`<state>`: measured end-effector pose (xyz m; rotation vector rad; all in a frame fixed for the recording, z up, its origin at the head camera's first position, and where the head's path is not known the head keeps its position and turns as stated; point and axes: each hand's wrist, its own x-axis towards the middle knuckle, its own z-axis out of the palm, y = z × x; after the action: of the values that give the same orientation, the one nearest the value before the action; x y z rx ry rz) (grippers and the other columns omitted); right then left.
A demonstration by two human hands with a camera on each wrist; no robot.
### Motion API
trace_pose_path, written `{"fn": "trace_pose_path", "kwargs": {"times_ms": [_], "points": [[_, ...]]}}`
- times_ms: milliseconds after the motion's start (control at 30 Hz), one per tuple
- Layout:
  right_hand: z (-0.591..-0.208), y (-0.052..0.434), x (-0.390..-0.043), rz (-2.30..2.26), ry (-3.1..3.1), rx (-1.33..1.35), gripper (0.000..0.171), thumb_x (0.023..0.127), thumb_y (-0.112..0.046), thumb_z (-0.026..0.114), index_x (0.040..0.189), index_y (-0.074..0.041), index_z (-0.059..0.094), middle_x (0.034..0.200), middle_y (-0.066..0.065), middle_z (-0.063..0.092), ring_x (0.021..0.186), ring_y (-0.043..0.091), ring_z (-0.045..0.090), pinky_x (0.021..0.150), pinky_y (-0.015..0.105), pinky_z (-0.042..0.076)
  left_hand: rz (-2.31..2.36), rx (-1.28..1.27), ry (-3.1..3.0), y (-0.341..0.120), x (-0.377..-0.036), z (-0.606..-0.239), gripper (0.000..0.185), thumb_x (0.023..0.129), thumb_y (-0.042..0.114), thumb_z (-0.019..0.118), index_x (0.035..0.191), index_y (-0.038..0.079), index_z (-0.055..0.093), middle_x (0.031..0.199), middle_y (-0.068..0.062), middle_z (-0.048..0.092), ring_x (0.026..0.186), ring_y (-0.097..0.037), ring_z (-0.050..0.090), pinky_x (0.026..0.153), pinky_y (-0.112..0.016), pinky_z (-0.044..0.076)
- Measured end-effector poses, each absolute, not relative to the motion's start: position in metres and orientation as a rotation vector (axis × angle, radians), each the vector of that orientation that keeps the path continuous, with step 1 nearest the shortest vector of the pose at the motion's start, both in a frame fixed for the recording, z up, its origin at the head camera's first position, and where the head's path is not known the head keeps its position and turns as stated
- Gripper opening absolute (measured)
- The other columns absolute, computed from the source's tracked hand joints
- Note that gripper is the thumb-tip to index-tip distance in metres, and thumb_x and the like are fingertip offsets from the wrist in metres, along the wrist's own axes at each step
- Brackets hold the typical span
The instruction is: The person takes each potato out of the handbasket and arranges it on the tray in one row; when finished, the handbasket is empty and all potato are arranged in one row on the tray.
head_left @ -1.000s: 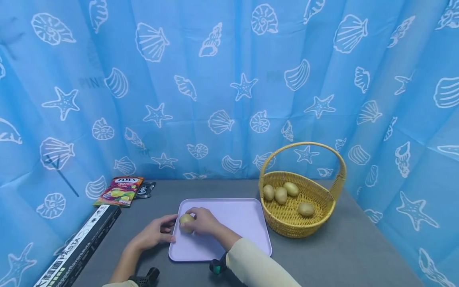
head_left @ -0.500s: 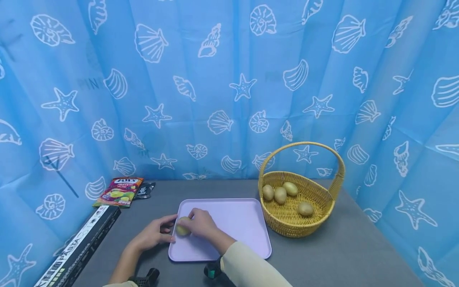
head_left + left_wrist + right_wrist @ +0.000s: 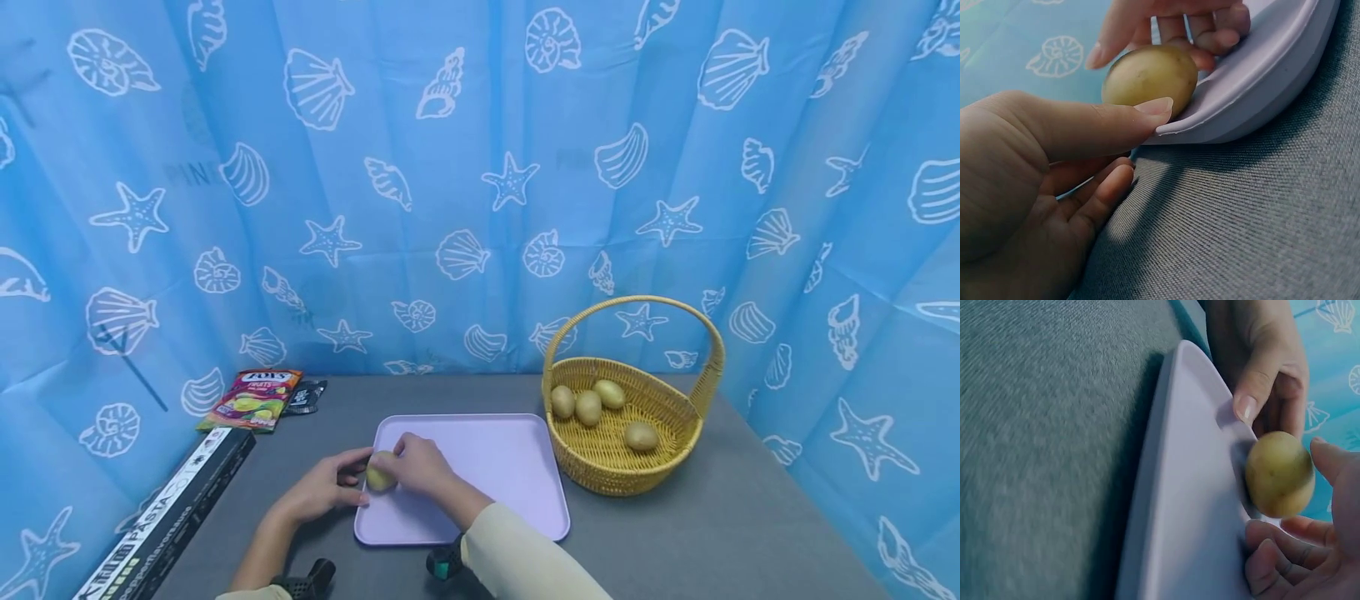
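Note:
One potato (image 3: 380, 472) sits at the left edge of a lilac tray (image 3: 495, 467), up against the rim. My right hand (image 3: 423, 467) is around it; in the right wrist view its thumb (image 3: 1329, 457) and fingers (image 3: 1288, 547) stand slightly apart from the potato (image 3: 1280, 475). My left hand (image 3: 318, 487) holds the tray's left edge, thumb (image 3: 1147, 112) on the rim (image 3: 1235, 119) and the other fingers curled outside it. Right of the tray stands a yellow wicker basket (image 3: 622, 479) with several more potatoes (image 3: 588, 408) inside.
A long black pasta box (image 3: 168, 508) lies along the left side of the grey table (image 3: 675, 550). Behind it are a colourful sweets bag (image 3: 251, 400) and a small black packet (image 3: 305, 397). A blue shell-print curtain (image 3: 465, 183) hangs at the back and sides.
My right hand has moved the potato a little left and down to the tray's left edge. The left hand has stayed in place.

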<state>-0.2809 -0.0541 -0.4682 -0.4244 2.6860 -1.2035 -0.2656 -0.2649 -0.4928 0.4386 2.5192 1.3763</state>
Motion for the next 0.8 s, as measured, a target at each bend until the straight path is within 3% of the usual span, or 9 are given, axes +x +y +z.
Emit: {"fn": "trace_pose_path", "kwargs": {"times_ms": [333,800], "points": [[-0.461,-0.013,-0.277,-1.274,2.664,-0.421,0.053,0.088,-0.051,0.065,0.113,-0.005,0.062,0.071,-0.001,0.060,0.059,0.013,0.057,0.054,0.030,0.048,1.365,0.387,2.529,-0.266,-0.265,-0.491,0.079,0.078,0.020,0.080,0.145,0.000,0.042,0.140,-0.026,0.046,0.114,-0.038,0.054,0.092,-0.053,0.048],[-0.406,0.069,-0.269,-1.409,2.746,-0.585,0.041,0.092,-0.039,0.065,0.120,-0.009,0.061,0.080,0.000,0.064,0.064,0.017,0.062,0.056,0.032,0.050,1.363,0.383,2.493,-0.264,-0.265,-0.493,0.082,0.078,0.023,0.080,0.146,0.000,0.040,0.138,-0.026,0.047,0.115,-0.040,0.053,0.093,-0.054,0.047]]}}
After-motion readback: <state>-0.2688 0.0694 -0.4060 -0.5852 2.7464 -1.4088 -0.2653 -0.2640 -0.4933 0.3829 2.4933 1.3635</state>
